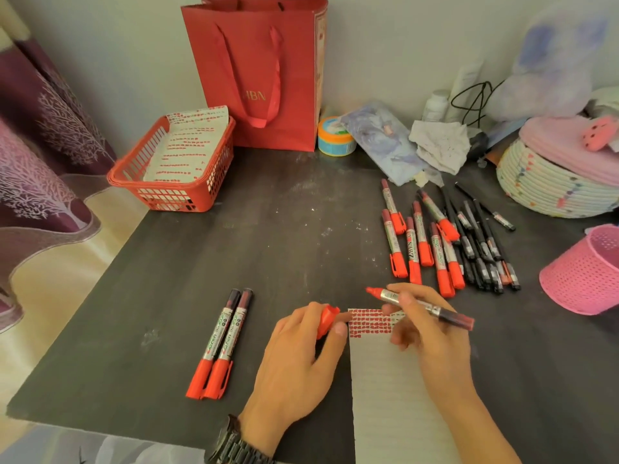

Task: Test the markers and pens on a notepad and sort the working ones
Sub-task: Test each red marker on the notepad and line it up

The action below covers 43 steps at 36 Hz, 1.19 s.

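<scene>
The right hand is holding an uncapped red marker, its fingers pinching the barrel near the front, with the wet tip pointing toward 10 o'clock just past the top corner of the notepad. The tip seems to be hanging slightly above the paper, though the angle is making that hard to confirm. The left hand is pinching the red cap between thumb and forefinger, right at the notepad's 9 o'clock edge.

The notepad is lying at 6 o'clock on the table, with rows of red test marks filling its top strip. At 9 o'clock of it, 2 capped markers are lying side by side, touching. At 1 o'clock, a heap of red markers is overlapping a bunch of black pens, with a pink cup lying tilted beyond at 3 o'clock.

Capping looks like the step in hand. The bare tip is sitting close to the left fingers, so a misaimed cap could be inking them or the table. Neither hand is pinning the notepad, so it may be sliding under a push. A marker dropped near the heap could be mixing with untested ones.
</scene>
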Available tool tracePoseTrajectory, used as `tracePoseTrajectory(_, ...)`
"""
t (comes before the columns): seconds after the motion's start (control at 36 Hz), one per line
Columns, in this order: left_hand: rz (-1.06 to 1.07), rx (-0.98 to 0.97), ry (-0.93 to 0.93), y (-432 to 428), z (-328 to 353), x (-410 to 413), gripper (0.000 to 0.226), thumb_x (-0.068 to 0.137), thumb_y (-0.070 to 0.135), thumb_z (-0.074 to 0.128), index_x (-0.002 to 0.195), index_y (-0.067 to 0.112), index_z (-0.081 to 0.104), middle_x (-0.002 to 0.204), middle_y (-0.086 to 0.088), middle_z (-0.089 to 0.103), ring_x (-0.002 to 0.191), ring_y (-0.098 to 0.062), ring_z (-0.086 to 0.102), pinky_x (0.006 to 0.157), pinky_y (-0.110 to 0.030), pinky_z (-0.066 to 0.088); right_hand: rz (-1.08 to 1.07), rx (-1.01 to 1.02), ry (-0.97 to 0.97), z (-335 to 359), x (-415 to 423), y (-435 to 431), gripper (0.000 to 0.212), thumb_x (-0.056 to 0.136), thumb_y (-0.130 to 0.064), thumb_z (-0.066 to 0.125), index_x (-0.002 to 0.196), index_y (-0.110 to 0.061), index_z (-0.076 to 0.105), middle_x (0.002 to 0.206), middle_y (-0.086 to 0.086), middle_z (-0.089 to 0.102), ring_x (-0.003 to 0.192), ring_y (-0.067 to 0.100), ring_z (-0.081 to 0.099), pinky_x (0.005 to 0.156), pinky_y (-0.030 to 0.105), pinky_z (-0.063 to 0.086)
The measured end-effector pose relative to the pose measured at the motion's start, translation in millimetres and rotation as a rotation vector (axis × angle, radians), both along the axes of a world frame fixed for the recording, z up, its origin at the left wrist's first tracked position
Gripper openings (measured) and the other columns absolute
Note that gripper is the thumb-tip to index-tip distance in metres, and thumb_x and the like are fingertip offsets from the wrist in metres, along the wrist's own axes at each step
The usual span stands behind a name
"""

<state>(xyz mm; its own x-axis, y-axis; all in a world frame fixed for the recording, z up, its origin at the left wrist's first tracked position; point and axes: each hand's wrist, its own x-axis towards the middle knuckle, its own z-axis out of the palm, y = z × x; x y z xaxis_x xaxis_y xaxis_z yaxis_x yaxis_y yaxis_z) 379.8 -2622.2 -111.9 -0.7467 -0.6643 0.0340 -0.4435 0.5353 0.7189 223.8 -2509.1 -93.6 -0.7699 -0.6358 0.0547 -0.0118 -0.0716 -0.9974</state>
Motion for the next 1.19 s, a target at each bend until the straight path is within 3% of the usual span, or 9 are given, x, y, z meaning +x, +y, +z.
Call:
tracePoseTrajectory(0.11, 0.001, 0.070, 0.079, 0, 3, 2, 0.048, 0.098, 0.067, 0.015, 0.111, 0.048, 0.057, 0.114, 0.035, 0.053, 0.116, 0.006, 0.048, 0.095, -0.009, 0.030, 0.053, -0.075, -0.162, -1, -4, 2, 0.021, 0.089, -0.024, 0.059, 0.099, -0.017, 0.076, 0.085, 0.019, 0.072, 0.052, 0.025, 0.056, 0.047, 0.029, 0.044)
tracePoseTrajectory(0.19, 0.037, 0.088, 0.072, -1, 1, 2, 0.041, 0.094, 0.072, 0.021, 0.111, 0.054, 0.054, 0.116, 0.036, 0.056, 0.117, 0.007, 0.048, 0.096, -0.019, 0.040, 0.027, -0.099, -0.209, -3, -6, 2, 0.019, 0.093, -0.012, 0.053, 0.087, -0.018, 0.070, 0.074, 0.023, 0.069, 0.046, 0.023, 0.053, 0.043, 0.028, 0.041)
tracePoseTrajectory(0.28, 0.075, 0.078, 0.070, -2, -1, 1, 0.041, 0.085, 0.081, 0.031, 0.115, 0.059, 0.050, 0.111, 0.035, 0.058, 0.111, 0.007, 0.053, 0.090, -0.023, 0.046, 0.000, -0.118, -0.249, -4, -8, 3, 0.031, 0.097, -0.006, 0.051, 0.075, -0.020, 0.067, 0.065, 0.024, 0.066, 0.043, 0.022, 0.050, 0.041, 0.028, 0.038)
tracePoseTrajectory(0.39, 0.098, 0.104, 0.144, -2, 2, 0, 0.034, 0.077, 0.073, 0.052, 0.108, 0.058, 0.054, 0.102, 0.031, 0.063, 0.102, 0.004, 0.060, 0.080, -0.011, 0.044, 0.026, -0.139, -0.252, 0, -8, 1, 0.013, 0.084, -0.020, 0.069, 0.071, -0.019, 0.069, 0.059, 0.018, 0.064, 0.042, 0.018, 0.048, 0.041, 0.024, 0.038)
tracePoseTrajectory(0.47, 0.091, 0.099, 0.189, -2, 5, -1, 0.032, 0.075, 0.070, 0.059, 0.103, 0.053, 0.056, 0.098, 0.027, 0.065, 0.097, -0.001, 0.062, 0.079, -0.009, 0.043, 0.040, -0.140, -0.249, 0, -8, 1, 0.015, 0.082, -0.022, 0.063, 0.070, -0.018, 0.070, 0.059, 0.020, 0.064, 0.042, 0.018, 0.050, 0.041, 0.023, 0.039)
tracePoseTrajectory(0.78, 0.040, 0.018, 0.219, -3, 2, 1, 0.028, 0.079, 0.065, 0.063, 0.100, 0.046, 0.060, 0.096, 0.024, 0.065, 0.094, -0.007, 0.063, 0.081, -0.014, 0.046, 0.087, -0.005, -0.071, 2, -2, 4, 0.015, 0.088, -0.028, 0.073, 0.078, -0.016, 0.071, 0.064, 0.017, 0.069, 0.048, 0.018, 0.053, 0.045, 0.023, 0.041)
tracePoseTrajectory(0.89, 0.035, -0.003, 0.222, -4, -1, 2, 0.027, 0.080, 0.066, 0.063, 0.100, 0.047, 0.059, 0.098, 0.023, 0.064, 0.094, -0.007, 0.062, 0.080, -0.015, 0.047, 0.073, 0.026, -0.038, 4, -1, 4, 0.021, 0.086, -0.036, 0.076, 0.077, -0.017, 0.071, 0.064, 0.015, 0.070, 0.047, 0.016, 0.054, 0.045, 0.022, 0.042)
tracePoseTrajectory(1.0, 0.035, -0.043, 0.228, -5, -3, 2, 0.029, 0.082, 0.069, 0.060, 0.101, 0.048, 0.058, 0.098, 0.023, 0.062, 0.091, -0.007, 0.062, 0.077, -0.018, 0.049, 0.069, 0.121, 0.020, 3, 1, 3, 0.038, 0.080, -0.059, 0.074, 0.071, -0.022, 0.072, 0.062, 0.008, 0.071, 0.049, 0.010, 0.056, 0.049, 0.018, 0.044)
tracePoseTrajectory(1.19, 0.026, -0.097, 0.229, -4, -2, 2, 0.025, 0.085, 0.060, 0.062, 0.110, 0.056, 0.059, 0.105, 0.026, 0.060, 0.095, -0.003, 0.062, 0.079, -0.017, 0.051, 0.037, 0.270, 0.142, 0, 5, 0, 0.033, 0.074, -0.064, 0.065, 0.068, -0.032, 0.073, 0.057, -0.002, 0.070, 0.049, 0.004, 0.060, 0.057, 0.019, 0.047)
